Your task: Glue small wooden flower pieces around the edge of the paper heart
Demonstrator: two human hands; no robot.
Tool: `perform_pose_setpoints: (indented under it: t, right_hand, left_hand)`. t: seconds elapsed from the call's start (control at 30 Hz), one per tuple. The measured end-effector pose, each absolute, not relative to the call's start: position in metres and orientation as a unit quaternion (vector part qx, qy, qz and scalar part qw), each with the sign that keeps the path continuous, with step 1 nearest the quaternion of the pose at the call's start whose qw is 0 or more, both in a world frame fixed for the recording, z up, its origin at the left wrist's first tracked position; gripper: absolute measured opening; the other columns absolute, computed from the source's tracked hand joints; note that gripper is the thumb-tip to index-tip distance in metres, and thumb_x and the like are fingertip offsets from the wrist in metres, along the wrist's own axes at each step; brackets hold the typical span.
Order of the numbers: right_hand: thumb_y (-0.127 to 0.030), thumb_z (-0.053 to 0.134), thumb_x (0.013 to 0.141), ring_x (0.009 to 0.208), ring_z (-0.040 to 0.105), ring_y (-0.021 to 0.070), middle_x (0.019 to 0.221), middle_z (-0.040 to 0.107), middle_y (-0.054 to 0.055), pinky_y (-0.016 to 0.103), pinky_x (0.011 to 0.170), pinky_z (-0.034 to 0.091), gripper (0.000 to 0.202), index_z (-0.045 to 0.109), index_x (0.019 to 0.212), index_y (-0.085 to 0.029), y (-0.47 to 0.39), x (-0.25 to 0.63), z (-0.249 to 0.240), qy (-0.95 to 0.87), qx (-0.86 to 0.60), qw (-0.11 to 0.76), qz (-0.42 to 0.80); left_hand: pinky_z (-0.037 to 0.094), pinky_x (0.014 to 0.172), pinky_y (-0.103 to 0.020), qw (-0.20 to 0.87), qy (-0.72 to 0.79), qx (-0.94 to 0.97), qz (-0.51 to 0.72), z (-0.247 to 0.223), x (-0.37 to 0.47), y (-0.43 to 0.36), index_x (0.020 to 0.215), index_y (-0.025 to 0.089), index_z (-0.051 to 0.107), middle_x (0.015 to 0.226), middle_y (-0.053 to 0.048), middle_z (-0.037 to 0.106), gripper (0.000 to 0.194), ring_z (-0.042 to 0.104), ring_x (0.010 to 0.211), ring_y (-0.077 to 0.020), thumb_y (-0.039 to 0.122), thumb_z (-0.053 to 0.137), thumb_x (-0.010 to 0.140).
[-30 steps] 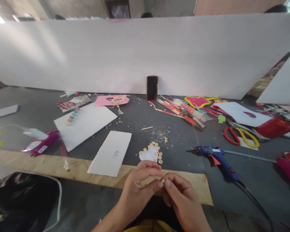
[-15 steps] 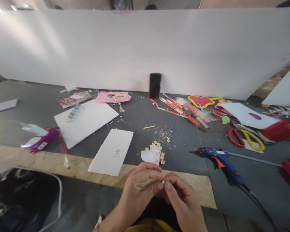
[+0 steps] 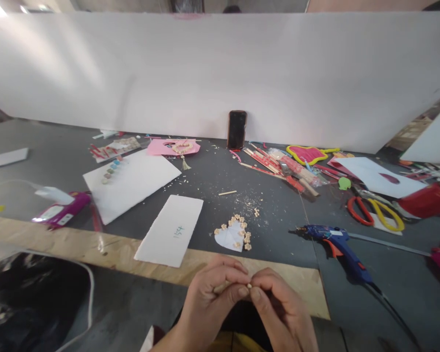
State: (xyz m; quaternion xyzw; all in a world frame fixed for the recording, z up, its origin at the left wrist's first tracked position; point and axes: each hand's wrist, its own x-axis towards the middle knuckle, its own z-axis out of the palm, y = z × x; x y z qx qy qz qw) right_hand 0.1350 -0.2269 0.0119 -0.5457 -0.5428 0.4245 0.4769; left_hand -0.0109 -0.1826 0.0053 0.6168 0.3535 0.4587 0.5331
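Near the table's front edge, my left hand [image 3: 220, 293] and my right hand [image 3: 276, 300] meet at their fingertips. Both pinch a tiny pale piece [image 3: 249, 286] between thumbs and forefingers; its exact shape is too small to tell. Just beyond them lies a white paper heart [image 3: 228, 238] with small tan flower-like pieces [image 3: 242, 223] along its top and right edges. A white card [image 3: 170, 232] with "154" written on it is to the left. A thin wooden stick [image 3: 227, 192] lies behind the heart among pale crumbs.
On the right are a blue glue gun [image 3: 337, 239], scissors [image 3: 372, 212] and a red can [image 3: 427, 199]. A purple glue gun [image 3: 62, 210] lies left. A phone [image 3: 236, 129] leans on the white board [image 3: 190, 73] behind wrapped sticks [image 3: 266, 161].
Both hands have moved slightly down, away from the paper heart. The pinched piece shows a little more between the fingertips. The camera view has shifted slightly.
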Motion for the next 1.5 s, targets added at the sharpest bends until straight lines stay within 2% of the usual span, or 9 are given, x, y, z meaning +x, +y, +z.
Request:
perform_pose_setpoints:
  t: [0.23,0.37,0.53,0.63,0.73,0.8,0.97,1.23,1.5]
  right_hand:
    - [-0.037,0.051,0.089,0.06,0.046,0.0112,0.068,0.051,0.0,0.02,0.054,0.039,0.024,0.058,0.074,-0.019,-0.228,0.133,0.009,-0.493,-0.522,0.487,0.498]
    - [-0.037,0.051,0.089,0.06,0.045,0.0109,0.067,0.049,0.0,0.02,0.054,0.04,0.027,0.057,0.071,-0.019,-0.229,0.132,0.005,-0.483,-0.51,0.5,0.507]
    - [-0.034,0.049,0.091,0.062,0.051,0.0112,0.068,0.054,0.0,0.019,0.056,0.043,0.024,0.059,0.074,-0.02,-0.23,0.137,0.001,-0.536,-0.503,0.493,0.466]
    - [-0.027,0.055,0.088,0.069,0.058,0.0116,0.078,0.059,0.0,0.018,0.06,0.048,0.007,0.061,0.086,-0.024,-0.231,0.142,0.003,-0.556,-0.523,0.513,0.392]
    - [-0.022,0.059,0.084,0.079,0.061,0.0114,0.098,0.059,0.0,0.017,0.066,0.052,0.021,0.059,0.103,-0.031,-0.231,0.147,0.008,-0.579,-0.52,0.542,0.317]
    - [-0.019,0.059,0.084,0.085,0.062,0.0115,0.103,0.057,0.001,0.017,0.07,0.053,0.026,0.058,0.107,-0.032,-0.23,0.15,0.012,-0.629,-0.492,0.526,0.292]
    - [-0.016,0.06,0.084,0.084,0.062,0.0094,0.099,0.056,0.001,0.014,0.074,0.052,0.024,0.064,0.104,-0.029,-0.226,0.155,0.02,-0.712,-0.468,0.461,0.248]
    - [-0.01,0.064,0.079,0.08,0.063,0.0099,0.096,0.056,0.001,0.016,0.07,0.054,0.022,0.062,0.095,-0.026,-0.228,0.162,0.01,-0.719,-0.456,0.466,0.239]
    - [-0.015,0.061,0.082,0.083,0.064,0.0109,0.092,0.059,0.002,0.015,0.073,0.054,0.012,0.065,0.088,-0.024,-0.23,0.159,0.02,-0.713,-0.482,0.462,0.214]
  left_hand:
    - [0.051,0.075,-0.023,0.491,0.319,0.653,0.48,0.004,-0.011,-0.185,0.085,0.02,0.07,0.087,-0.005,0.063,0.011,0.062,0.082,-0.0143,0.013,0.064,0.08]
    - [0.05,0.075,-0.022,0.51,0.313,0.648,0.472,0.005,-0.012,-0.185,0.085,0.021,0.07,0.088,-0.004,0.062,0.012,0.062,0.083,-0.0146,0.014,0.066,0.078]
    - [0.045,0.075,-0.023,0.617,0.334,0.557,0.445,0.005,-0.011,-0.188,0.078,0.02,0.071,0.086,-0.004,0.062,0.005,0.059,0.083,-0.0143,0.017,0.068,0.077]
    - [0.043,0.074,-0.023,0.722,0.31,0.441,0.434,0.002,-0.01,-0.189,0.077,0.02,0.071,0.082,-0.002,0.059,0.002,0.056,0.081,-0.0132,0.019,0.071,0.074]
    - [0.041,0.072,-0.023,0.799,0.277,0.344,0.409,0.0,-0.007,-0.19,0.076,0.018,0.07,0.079,-0.002,0.058,0.006,0.054,0.077,-0.0119,0.018,0.075,0.071]
    - [0.04,0.07,-0.023,0.831,0.265,0.3,0.385,-0.002,-0.005,-0.191,0.074,0.016,0.07,0.075,-0.002,0.059,0.008,0.053,0.072,-0.0109,0.018,0.076,0.069]
    - [0.039,0.068,-0.025,0.866,0.254,0.242,0.357,-0.005,0.0,-0.194,0.073,0.013,0.072,0.073,-0.004,0.062,0.017,0.053,0.067,-0.0112,0.023,0.081,0.063]
    - [0.036,0.063,-0.022,0.875,0.279,0.217,0.331,0.002,0.003,-0.195,0.07,0.012,0.073,0.066,-0.003,0.062,0.024,0.05,0.059,-0.008,0.026,0.085,0.056]
    - [0.04,0.064,-0.026,0.883,0.283,0.201,0.316,-0.005,0.003,-0.198,0.07,0.013,0.073,0.068,-0.004,0.061,0.022,0.052,0.057,-0.0093,0.027,0.084,0.058]
